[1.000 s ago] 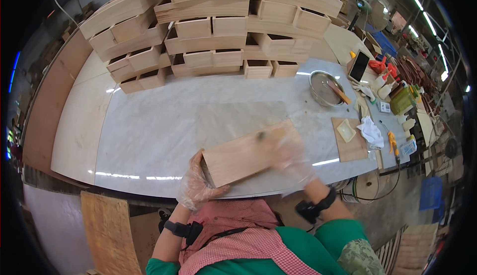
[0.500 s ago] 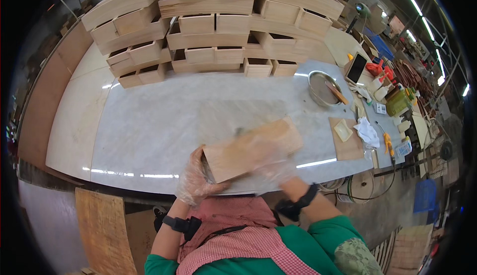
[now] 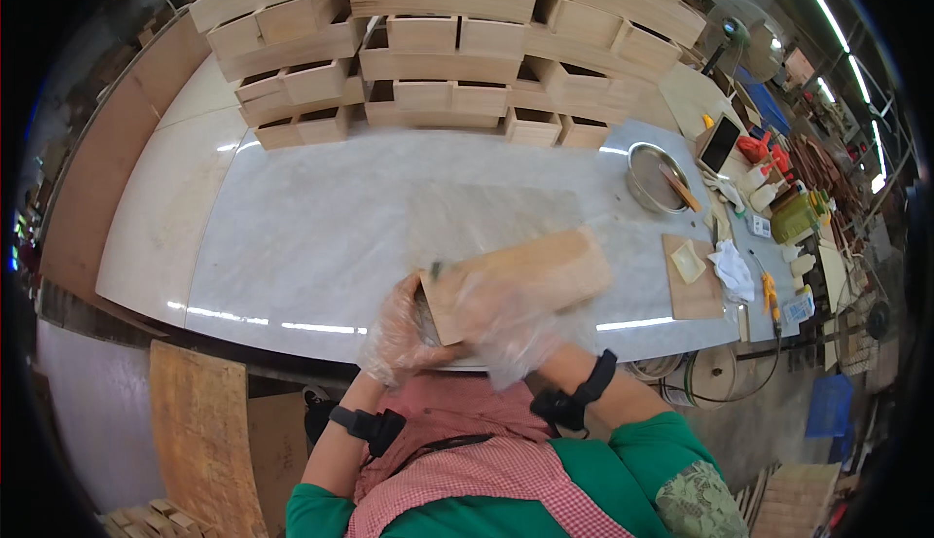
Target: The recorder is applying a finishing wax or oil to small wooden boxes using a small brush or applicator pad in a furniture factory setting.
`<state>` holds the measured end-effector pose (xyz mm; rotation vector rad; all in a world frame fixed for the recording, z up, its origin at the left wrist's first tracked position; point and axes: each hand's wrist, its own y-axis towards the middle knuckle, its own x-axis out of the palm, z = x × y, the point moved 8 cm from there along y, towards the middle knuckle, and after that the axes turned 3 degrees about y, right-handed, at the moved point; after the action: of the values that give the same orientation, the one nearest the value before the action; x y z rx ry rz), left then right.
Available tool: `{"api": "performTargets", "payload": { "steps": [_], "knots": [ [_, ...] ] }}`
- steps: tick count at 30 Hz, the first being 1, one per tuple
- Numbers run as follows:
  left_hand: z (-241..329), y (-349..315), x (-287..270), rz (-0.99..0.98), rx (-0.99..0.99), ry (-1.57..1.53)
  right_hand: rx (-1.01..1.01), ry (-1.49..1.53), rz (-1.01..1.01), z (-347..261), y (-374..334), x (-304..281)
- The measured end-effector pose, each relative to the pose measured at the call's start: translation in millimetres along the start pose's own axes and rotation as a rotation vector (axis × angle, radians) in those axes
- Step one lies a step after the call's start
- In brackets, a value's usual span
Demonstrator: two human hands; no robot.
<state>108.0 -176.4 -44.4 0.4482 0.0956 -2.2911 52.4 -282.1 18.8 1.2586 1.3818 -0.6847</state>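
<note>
A long pale wooden drawer box [image 3: 555, 264] is tilted over the near edge of the table, one flat face turned up. My left hand [image 3: 397, 334], in a clear plastic glove, grips its left end, with fingers and thumb around the end panel. My right hand [image 3: 506, 324], also in a clear loose glove, lies across the upturned face near that left end. Motion smears its fingers, and whether anything is under them cannot be made out. A small dark spot [image 3: 436, 268] shows at the box's far left corner, too blurred to name.
Stacked wooden drawer boxes [image 3: 443, 66] line the table's far side. On the right are a metal bowl [image 3: 634, 183] with a wooden-handled tool, a phone [image 3: 719, 143], a white cloth [image 3: 732, 270], bottles, and a yellow-handled tool [image 3: 770, 295]. A thin sheet [image 3: 486, 209] lies beyond my hands.
My right hand has slid left along the box's face toward its left end. My left hand keeps its hold. The whole view has shifted slightly, so the scene sits farther right.
</note>
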Motion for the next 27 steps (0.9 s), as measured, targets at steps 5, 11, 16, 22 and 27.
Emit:
{"api": "performTargets", "payload": {
  "steps": [5, 11, 16, 22, 27],
  "knots": [
    [-8, -2, -10, 0.120, 0.047, -0.087, 0.225, 0.174, -0.339, -20, -11, 4],
    [23, 4, -5, 0.077, 0.126, -0.155, -0.278, 0.440, 0.314, 7, 3, 14],
    [-11, -2, 7, 0.155, -0.232, -1.062, 0.033, -0.034, -0.411, -50, -6, 24],
    [2, -4, -6, 0.031, 0.096, 0.134, 0.401, 0.090, -0.110, 14, -48, -28],
    [-13, 5, 6, 0.017, -0.125, -0.332, 0.011, 0.182, -0.185, -56, -34, 26]
  ]
}}
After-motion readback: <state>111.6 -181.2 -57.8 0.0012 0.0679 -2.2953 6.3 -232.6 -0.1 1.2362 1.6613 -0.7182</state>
